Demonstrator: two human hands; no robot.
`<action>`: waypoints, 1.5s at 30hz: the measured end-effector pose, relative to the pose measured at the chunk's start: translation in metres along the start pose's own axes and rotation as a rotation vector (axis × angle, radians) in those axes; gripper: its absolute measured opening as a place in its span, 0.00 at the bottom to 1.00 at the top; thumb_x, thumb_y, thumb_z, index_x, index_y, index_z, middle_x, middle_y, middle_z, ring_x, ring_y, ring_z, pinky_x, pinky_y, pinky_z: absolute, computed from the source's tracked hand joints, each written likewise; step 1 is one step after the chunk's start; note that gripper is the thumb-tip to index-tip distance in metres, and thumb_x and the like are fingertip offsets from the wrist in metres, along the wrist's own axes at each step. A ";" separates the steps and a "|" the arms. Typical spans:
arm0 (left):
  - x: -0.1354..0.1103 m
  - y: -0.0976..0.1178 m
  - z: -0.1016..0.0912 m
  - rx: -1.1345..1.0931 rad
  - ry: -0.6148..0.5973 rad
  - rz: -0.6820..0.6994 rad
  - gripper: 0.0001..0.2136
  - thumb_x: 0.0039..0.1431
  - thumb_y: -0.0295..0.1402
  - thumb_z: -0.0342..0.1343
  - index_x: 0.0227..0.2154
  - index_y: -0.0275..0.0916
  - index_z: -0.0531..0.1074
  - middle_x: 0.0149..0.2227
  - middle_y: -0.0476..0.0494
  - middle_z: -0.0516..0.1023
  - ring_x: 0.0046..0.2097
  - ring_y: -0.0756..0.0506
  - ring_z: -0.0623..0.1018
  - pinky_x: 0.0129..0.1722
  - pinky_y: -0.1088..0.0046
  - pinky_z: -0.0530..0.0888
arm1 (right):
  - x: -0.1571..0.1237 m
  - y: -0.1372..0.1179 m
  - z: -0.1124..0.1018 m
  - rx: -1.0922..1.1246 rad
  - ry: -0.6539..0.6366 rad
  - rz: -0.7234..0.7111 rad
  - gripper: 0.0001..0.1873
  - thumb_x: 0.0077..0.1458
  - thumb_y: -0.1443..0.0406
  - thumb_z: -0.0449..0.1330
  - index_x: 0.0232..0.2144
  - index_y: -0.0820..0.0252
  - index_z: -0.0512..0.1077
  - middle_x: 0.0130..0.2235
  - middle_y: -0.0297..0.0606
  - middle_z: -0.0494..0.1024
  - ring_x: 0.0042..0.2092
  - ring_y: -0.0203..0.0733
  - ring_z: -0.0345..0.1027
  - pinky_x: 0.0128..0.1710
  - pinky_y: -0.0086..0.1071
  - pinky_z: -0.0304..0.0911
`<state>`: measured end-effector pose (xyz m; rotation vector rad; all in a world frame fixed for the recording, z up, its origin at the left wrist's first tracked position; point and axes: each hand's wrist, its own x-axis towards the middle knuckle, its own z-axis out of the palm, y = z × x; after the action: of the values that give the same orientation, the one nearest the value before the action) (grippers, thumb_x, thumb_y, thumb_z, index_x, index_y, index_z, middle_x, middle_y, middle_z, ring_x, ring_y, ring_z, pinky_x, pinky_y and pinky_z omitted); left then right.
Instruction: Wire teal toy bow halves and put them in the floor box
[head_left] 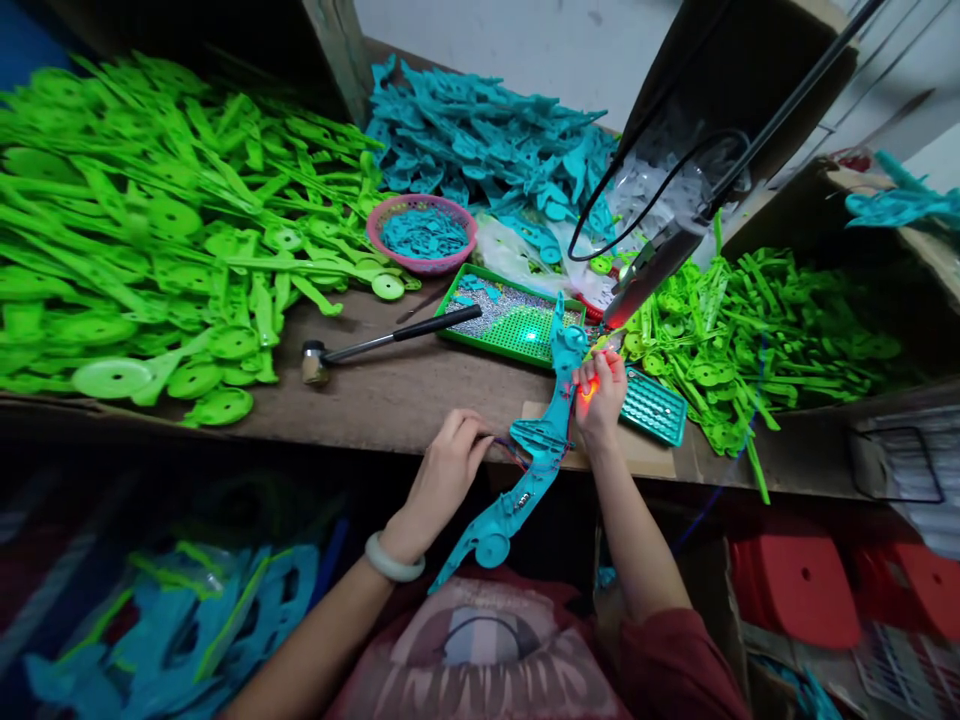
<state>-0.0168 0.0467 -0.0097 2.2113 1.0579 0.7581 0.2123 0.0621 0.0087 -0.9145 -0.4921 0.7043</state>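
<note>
A long teal plastic bow-shaped shell half [551, 420] leans over the bench's front edge, its lower end near my lap. Thin red and dark wires [516, 453] run along its middle. My left hand [454, 455], with a pale bangle on the wrist, pinches the loose end of these wires left of the shell. My right hand [602, 392] is closed at the shell's upper right edge, and a red glow falls on its fingers. What those fingers grip is too small to make out. Just above them hangs the dark head of an arm-mounted tool [656, 265].
A hammer [375, 340] lies left of a green tray [495, 343] holding small metal parts. A pink basket [371, 235] stands behind. Green parts [172, 230] pile up left and right, teal parts [480, 130] at the back. A teal perforated tray [654, 408] sits beside my right hand.
</note>
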 end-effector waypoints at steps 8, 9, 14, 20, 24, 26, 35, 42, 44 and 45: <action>-0.014 -0.008 0.003 -0.154 0.160 0.043 0.07 0.65 0.27 0.50 0.32 0.39 0.71 0.40 0.42 0.74 0.42 0.45 0.76 0.44 0.68 0.75 | -0.001 0.002 0.001 -0.047 0.020 -0.026 0.15 0.50 0.58 0.66 0.31 0.55 0.63 0.20 0.18 0.59 0.18 0.27 0.48 0.22 0.27 0.57; -0.016 -0.009 0.004 -0.161 0.174 0.031 0.06 0.65 0.27 0.51 0.33 0.39 0.71 0.40 0.42 0.75 0.42 0.45 0.77 0.44 0.68 0.76 | -0.001 0.001 0.002 -0.057 0.023 -0.021 0.15 0.50 0.58 0.66 0.31 0.55 0.63 0.20 0.19 0.59 0.19 0.27 0.49 0.22 0.27 0.57; -0.018 -0.009 0.007 -0.243 0.184 -0.075 0.05 0.64 0.29 0.52 0.39 0.38 0.73 0.42 0.41 0.76 0.43 0.45 0.78 0.43 0.68 0.79 | -0.003 0.001 0.004 -0.067 0.019 -0.015 0.14 0.50 0.58 0.65 0.30 0.55 0.64 0.21 0.20 0.60 0.20 0.28 0.50 0.22 0.27 0.55; -0.011 -0.012 0.005 -0.317 0.114 -0.133 0.05 0.61 0.30 0.54 0.37 0.38 0.74 0.38 0.43 0.78 0.39 0.46 0.79 0.42 0.69 0.80 | -0.005 0.004 0.003 -0.093 0.022 -0.028 0.13 0.50 0.57 0.65 0.30 0.54 0.65 0.19 0.20 0.57 0.19 0.28 0.49 0.23 0.27 0.56; -0.005 -0.015 0.001 -0.303 0.067 -0.084 0.04 0.61 0.32 0.55 0.35 0.39 0.74 0.37 0.44 0.78 0.39 0.45 0.79 0.40 0.70 0.78 | -0.006 0.005 0.002 -0.107 0.012 -0.041 0.12 0.51 0.57 0.65 0.31 0.54 0.65 0.19 0.18 0.56 0.19 0.28 0.48 0.24 0.27 0.57; -0.003 -0.015 -0.001 -0.279 0.056 -0.041 0.04 0.61 0.31 0.54 0.33 0.39 0.73 0.38 0.43 0.77 0.41 0.45 0.79 0.41 0.69 0.77 | -0.005 0.005 0.002 -0.096 0.006 -0.050 0.12 0.51 0.58 0.65 0.30 0.54 0.65 0.18 0.18 0.57 0.19 0.28 0.48 0.24 0.27 0.56; -0.005 -0.013 0.000 -0.134 0.055 0.048 0.06 0.63 0.29 0.54 0.28 0.40 0.69 0.33 0.46 0.76 0.37 0.45 0.77 0.37 0.70 0.71 | -0.005 0.008 0.001 -0.102 -0.006 -0.053 0.12 0.52 0.58 0.64 0.30 0.55 0.66 0.18 0.19 0.58 0.17 0.27 0.48 0.22 0.27 0.56; -0.015 0.002 -0.018 -0.039 -0.030 -0.005 0.09 0.61 0.31 0.54 0.44 0.40 0.69 0.43 0.41 0.74 0.45 0.41 0.78 0.44 0.64 0.76 | -0.005 0.002 -0.002 -0.097 -0.036 0.009 0.11 0.52 0.59 0.65 0.31 0.56 0.68 0.19 0.19 0.59 0.18 0.27 0.50 0.25 0.26 0.59; -0.007 0.011 -0.027 -0.076 -0.082 0.043 0.14 0.63 0.34 0.53 0.51 0.41 0.66 0.52 0.37 0.70 0.55 0.38 0.73 0.53 0.58 0.73 | -0.003 -0.001 -0.002 -0.031 -0.058 0.092 0.09 0.53 0.61 0.65 0.31 0.56 0.68 0.19 0.19 0.59 0.19 0.27 0.50 0.25 0.26 0.60; 0.001 0.016 -0.029 -0.116 -0.093 0.049 0.15 0.64 0.36 0.52 0.52 0.41 0.66 0.55 0.36 0.69 0.57 0.38 0.72 0.55 0.58 0.72 | -0.002 -0.002 -0.002 0.021 -0.063 0.140 0.08 0.54 0.63 0.64 0.31 0.56 0.68 0.19 0.19 0.58 0.18 0.27 0.50 0.25 0.26 0.59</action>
<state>-0.0284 0.0460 0.0212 2.1580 0.8948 0.7118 0.2129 0.0593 0.0093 -0.9149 -0.4784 0.8664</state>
